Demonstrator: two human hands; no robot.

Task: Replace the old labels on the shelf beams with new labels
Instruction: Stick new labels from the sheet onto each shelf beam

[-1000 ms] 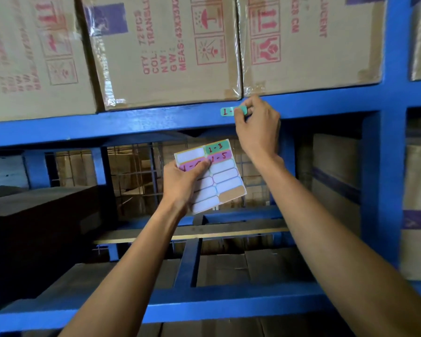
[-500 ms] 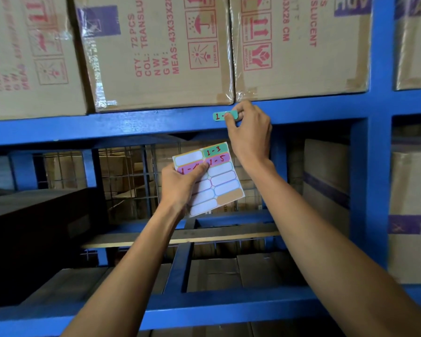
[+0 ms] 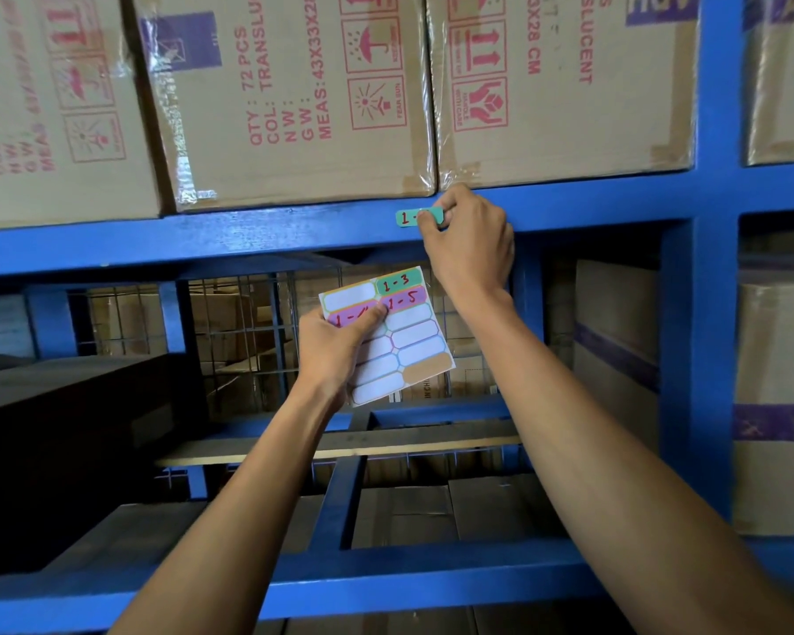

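Raised to the blue shelf beam [image 3: 248, 231], right hand [image 3: 471, 249] with thumb and fingers pinched closed on the right end of a small green label [image 3: 409, 218] marked "1-" in red, the rest of the writing hidden under the thumb. Label flat along the beam's front face, its left end free, just below the seam where two cardboard boxes [image 3: 294, 107] meet edge to edge on the level above. Beam face bare and unobstructed to the left of the label; to the right, close by, the blue upright post [image 3: 716, 313]. Lower and left, well apart from the beam, left hand [image 3: 335, 350] closed on a label sheet [image 3: 399, 341], thumb pressed across a pink sticker, sheet tilted with its lower right corner hanging free. On the sheet: a green "1-3", a pink "1-5", a pink one partly under the thumb, a tan one at the bottom corner, several white blanks. Open air between the two hands and beneath both forearms, down to a lower blue beam [image 3: 386, 584]. Behind the sheet, wire mesh [image 3: 239, 341] and more boxes in dim light; a dark slab [image 3: 65, 405] at left; taped boxes with purple patches in the right-hand bay [image 3: 771, 405]. Warehouse racking throughout, painted blue, glossy and scuffed.
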